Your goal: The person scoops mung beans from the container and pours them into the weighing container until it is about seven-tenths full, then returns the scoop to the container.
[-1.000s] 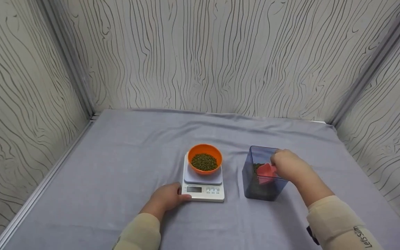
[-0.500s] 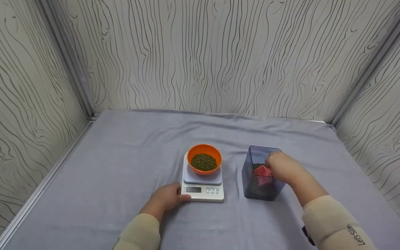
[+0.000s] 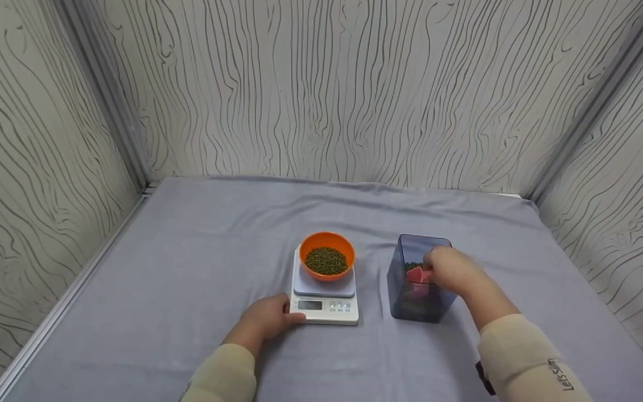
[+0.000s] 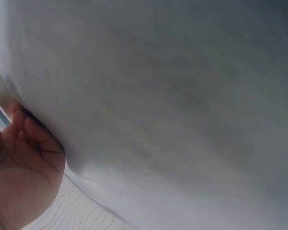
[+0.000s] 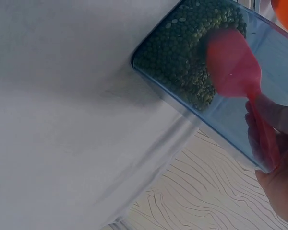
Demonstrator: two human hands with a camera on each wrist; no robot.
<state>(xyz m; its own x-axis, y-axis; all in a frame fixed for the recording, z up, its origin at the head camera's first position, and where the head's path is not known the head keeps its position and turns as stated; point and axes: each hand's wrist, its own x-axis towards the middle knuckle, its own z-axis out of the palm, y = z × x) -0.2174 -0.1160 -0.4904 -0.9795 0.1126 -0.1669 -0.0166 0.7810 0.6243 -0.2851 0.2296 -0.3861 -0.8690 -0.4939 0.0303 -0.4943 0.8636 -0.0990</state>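
Note:
My left hand (image 3: 270, 317) grips the left front corner of a white digital kitchen scale (image 3: 327, 315), thumb on its front edge. In the left wrist view the fingers (image 4: 36, 136) are curled at the edge. An orange bowl (image 3: 349, 245) holding small green beans (image 3: 326, 261) stands on the scale's platform. To the right, my right hand (image 3: 455, 271) reaches into a blue see-through container (image 3: 397, 296), gripping a red scoop (image 5: 233, 64) by its handle. The scoop's tip meets the green beans (image 5: 173, 62) in the container.
A wrinkled grey cloth (image 3: 187, 251) covers the table. Pale panels (image 3: 310, 89) with a wood-grain pattern stand at the back and both sides, joined by grey metal posts (image 3: 106, 100).
My right hand has moved slightly left and down inside the container, and the scoop has sunk lower toward the beans. The left hand keeps its place at the scale.

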